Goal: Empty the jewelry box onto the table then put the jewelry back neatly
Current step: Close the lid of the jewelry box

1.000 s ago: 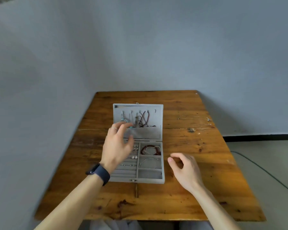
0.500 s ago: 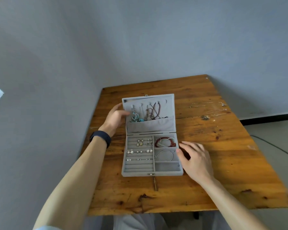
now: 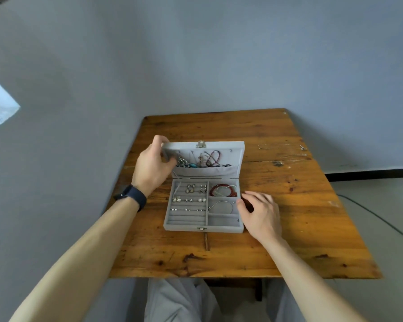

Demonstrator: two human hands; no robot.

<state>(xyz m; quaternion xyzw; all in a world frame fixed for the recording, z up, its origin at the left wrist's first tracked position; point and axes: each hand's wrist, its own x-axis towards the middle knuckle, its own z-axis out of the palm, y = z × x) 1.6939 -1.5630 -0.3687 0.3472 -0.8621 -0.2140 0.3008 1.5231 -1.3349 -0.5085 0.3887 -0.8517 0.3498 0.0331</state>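
Note:
A grey jewelry box (image 3: pixel 203 228) stands open on the wooden table (image 3: pixel 289 205). Its lid (image 3: pixel 228 145) is raised, with necklaces (image 3: pixel 209 159) hanging above an inner pocket. My left hand (image 3: pixel 153 168) grips the lid's left edge, fingers over its top corner and thumb inside. In the base lie earrings (image 3: pixel 191 188) in the ring rows, a red bracelet (image 3: pixel 222 191) at the top right and a silver bangle (image 3: pixel 221 205) below it. My right hand (image 3: pixel 261 211) rests against the box's right wall, fingers lightly bent on the table.
Thin silver chains (image 3: pixel 286 151) lie on the table at the far right. The table stands against a grey wall, with its left edge close to that wall. A dark cable (image 3: pixel 382 221) runs over the floor on the right. My lap shows under the near edge.
My left hand left the necklaces inside the lid and took hold of the lid's left edge. My right hand moved in against the box's right side. The camera view shifted.

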